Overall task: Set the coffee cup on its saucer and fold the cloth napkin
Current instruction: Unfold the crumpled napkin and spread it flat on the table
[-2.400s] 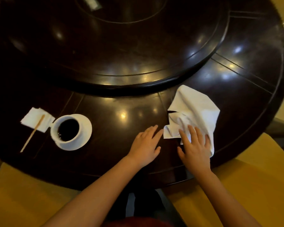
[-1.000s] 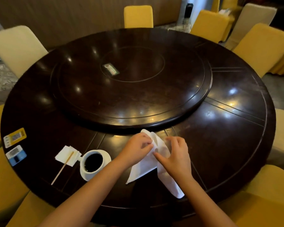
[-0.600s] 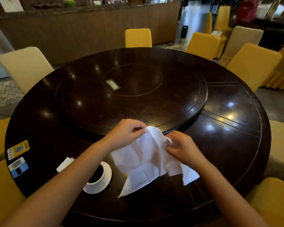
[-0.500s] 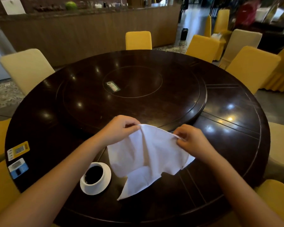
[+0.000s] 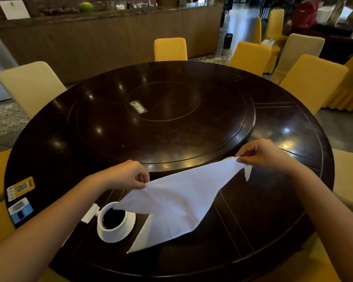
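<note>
- Head view: your left hand (image 5: 128, 176) pinches one corner of the cloth napkin (image 5: 179, 200) between thumb and curled fingers; your right hand (image 5: 267, 155) pinches the opposite corner the same way. The napkin hangs stretched between them, above the table (image 5: 273, 231).
- Take the coffee cup (image 5: 112, 220) as your landmark. It sits on its saucer (image 5: 128, 231), full of dark coffee, so that half of the task looks done. The napkin is just right of the cup, and its lower left edge droops over the cup's rim, seemingly touching it.
- Main risk, as I judge it: if you lower or drag the napkin leftward, that drooping edge could dip into the coffee or catch the rim and tip the cup. A stained cloth or a spill would follow.
- A second risk: the hanging tail right of the cup may bunch under the fold if you lay it down unevenly.
- Open room: the table right of the cup, beyond the napkin's tail, shows bare dark wood up to the near edge. Beyond the cup, the raised turntable (image 5: 171, 119) edge limits how far forward you can spread.
- Left of the cup lie a small white paper (image 5: 91, 213) touching the saucer side and, farther left, two cards (image 5: 20, 198) near the table's rim.
</note>
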Demonstrator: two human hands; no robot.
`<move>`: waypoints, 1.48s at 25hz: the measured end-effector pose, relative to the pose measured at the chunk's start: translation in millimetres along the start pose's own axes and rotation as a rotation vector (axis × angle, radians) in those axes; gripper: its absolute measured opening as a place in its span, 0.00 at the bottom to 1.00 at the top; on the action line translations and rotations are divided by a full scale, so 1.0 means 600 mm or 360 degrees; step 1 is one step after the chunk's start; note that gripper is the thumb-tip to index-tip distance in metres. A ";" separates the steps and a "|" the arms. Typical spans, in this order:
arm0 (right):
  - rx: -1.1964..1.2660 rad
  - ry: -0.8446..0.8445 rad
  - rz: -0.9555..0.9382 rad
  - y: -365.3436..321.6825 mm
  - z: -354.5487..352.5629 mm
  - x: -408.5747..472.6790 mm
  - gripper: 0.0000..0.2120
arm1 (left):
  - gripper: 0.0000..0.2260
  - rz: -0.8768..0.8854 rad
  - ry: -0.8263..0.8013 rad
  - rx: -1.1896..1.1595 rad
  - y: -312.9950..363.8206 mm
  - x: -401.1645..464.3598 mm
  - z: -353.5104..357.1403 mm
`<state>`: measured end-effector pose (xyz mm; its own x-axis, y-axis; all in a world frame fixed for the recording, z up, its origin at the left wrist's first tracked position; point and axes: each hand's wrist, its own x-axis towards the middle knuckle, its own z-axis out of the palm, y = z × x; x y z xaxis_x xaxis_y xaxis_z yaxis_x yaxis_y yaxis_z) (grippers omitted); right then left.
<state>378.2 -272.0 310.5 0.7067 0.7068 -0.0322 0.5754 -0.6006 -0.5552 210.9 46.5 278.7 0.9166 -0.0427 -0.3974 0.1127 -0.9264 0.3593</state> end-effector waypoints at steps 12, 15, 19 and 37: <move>-0.0356 0.1094 -0.0044 -0.020 -0.114 0.191 0.06 | 0.05 -0.0153 0.1475 -0.0094 0.008 0.119 -0.245; -0.0367 0.1423 -0.0260 -0.051 -0.151 0.201 0.06 | 0.06 -0.0038 0.1851 0.0135 0.024 0.107 -0.294; -0.0465 0.1747 -0.0554 -0.056 -0.175 0.180 0.06 | 0.06 0.0182 0.2286 0.0439 0.052 0.064 -0.295; -0.0456 0.0311 -0.0353 0.258 0.331 -0.126 0.06 | 0.05 0.0024 0.0938 0.0012 -0.052 0.049 0.381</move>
<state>332.2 -344.0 61.9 0.6016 0.7632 0.2358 0.7944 -0.5411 -0.2759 146.8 -11.4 62.8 0.9769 0.1575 0.1447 0.0975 -0.9300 0.3544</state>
